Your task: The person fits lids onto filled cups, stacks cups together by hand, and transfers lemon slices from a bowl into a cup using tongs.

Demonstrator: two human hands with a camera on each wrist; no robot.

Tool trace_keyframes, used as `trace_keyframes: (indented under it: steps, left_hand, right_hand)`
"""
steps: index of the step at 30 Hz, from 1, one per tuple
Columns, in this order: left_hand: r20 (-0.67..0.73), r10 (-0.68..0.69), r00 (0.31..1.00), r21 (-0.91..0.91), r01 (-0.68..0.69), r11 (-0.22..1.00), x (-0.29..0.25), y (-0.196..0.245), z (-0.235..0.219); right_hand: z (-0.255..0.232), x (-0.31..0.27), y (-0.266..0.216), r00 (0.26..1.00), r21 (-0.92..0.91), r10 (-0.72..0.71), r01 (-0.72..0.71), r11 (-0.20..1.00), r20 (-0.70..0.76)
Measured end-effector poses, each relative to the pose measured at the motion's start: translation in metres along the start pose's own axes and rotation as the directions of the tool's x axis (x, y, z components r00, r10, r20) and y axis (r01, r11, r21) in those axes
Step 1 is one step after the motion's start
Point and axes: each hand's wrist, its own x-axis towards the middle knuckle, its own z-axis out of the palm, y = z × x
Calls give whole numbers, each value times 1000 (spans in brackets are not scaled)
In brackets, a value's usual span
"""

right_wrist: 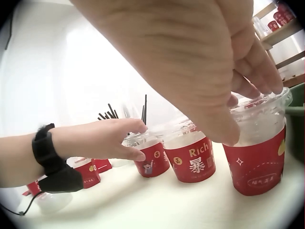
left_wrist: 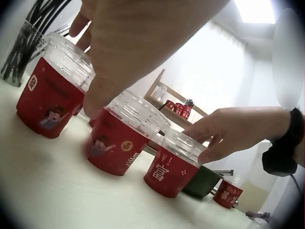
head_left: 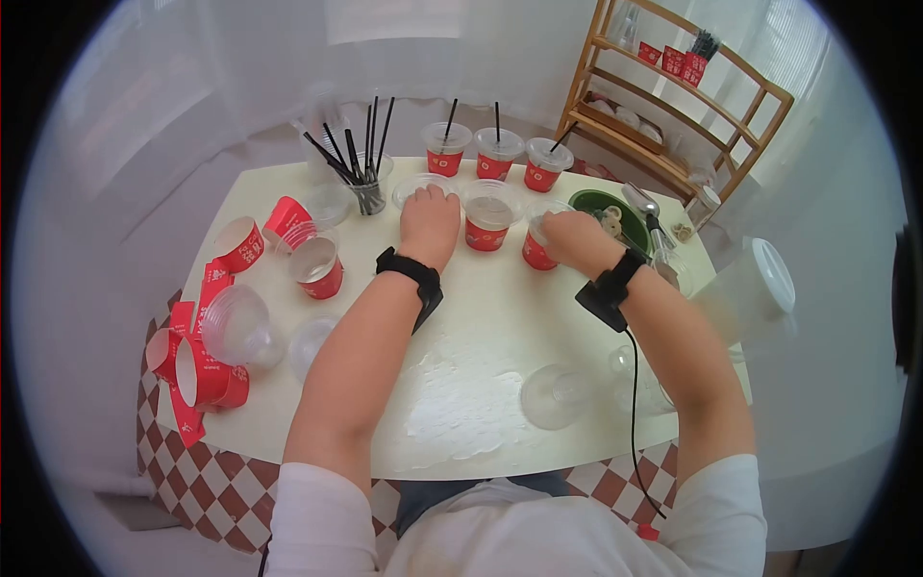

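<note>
A row of clear plastic cups in red printed sleeves stands mid-table. My left hand (head_left: 430, 226) reaches over the left cup (left_wrist: 52, 95), thumb and fingers spanning its clear lid (head_left: 408, 191). At the row's other end, my right hand (head_left: 582, 240) holds the right cup (right_wrist: 255, 162) around its clear rim, thumb on the near side and fingers across the top. Between the hands stands the middle cup (head_left: 486, 234), with a clear lid over it. All three cups are upright on the table.
Behind stand three lidded red cups (head_left: 495, 165) with black straws. A cup of straws (head_left: 368, 197) is at left, near red sleeves (head_left: 213, 284) and stacked clear cups (head_left: 236, 325). At right are a green bowl (head_left: 635, 226) and a pitcher (head_left: 745, 288). A wet patch (head_left: 457, 409) marks the front.
</note>
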Motion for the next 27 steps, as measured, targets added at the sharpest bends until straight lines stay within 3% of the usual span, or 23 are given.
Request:
trace_keyframes:
  steps: [2, 4, 5, 7, 15, 17, 21, 23, 24, 26, 27]
  left_hand:
    - [153, -10, 988, -116, 28, 993, 3, -4, -9]
    - [178, 24, 984, -163, 5, 987, 5, -12, -16]
    - [198, 51, 979, -211, -8, 977, 5, -15, -17]
    - [193, 59, 979, -205, -18, 979, 5, -18, -17]
    - [190, 74, 979, -240, -27, 970, 8, -14, -28]
    - [43, -81, 996, -330, 91, 940, 10, -19, -25]
    - [6, -99, 995, -370, 94, 924, 10, -22, -23]
    - [-21, -213, 977, -333, 194, 923, 12, -22, -32]
    - [-22, -209, 978, -334, 190, 923, 15, -24, -37]
    - [-244, -183, 952, -251, 121, 960, 20, -30, -47]
    - [-245, -182, 952, -252, 119, 960, 22, -30, -51]
  right_hand:
    - [-10, -2, -3, 1000, 35, 12, -13, 999, 23]
    - [-24, -2, -2, 984, 82, 18, -33, 996, 177]
    - [-21, -1, 2, 984, 91, 18, -35, 995, 180]
    - [-17, 1, 10, 990, 152, -35, 14, 988, 135]
    - [-6, 3, 16, 999, 184, -25, 18, 983, 35]
    - [-3, 4, 17, 1000, 176, -21, 18, 984, 15]
    - [-5, -2, 11, 999, 187, -8, 17, 982, -47]
    - [-7, -4, 5, 997, 185, -3, 17, 983, -75]
    - [-7, -4, 4, 998, 159, 0, 9, 987, -62]
    - [-7, -6, 2, 999, 134, 6, 0, 991, -46]
    - [-7, -6, 2, 999, 127, 2, 4, 992, -52]
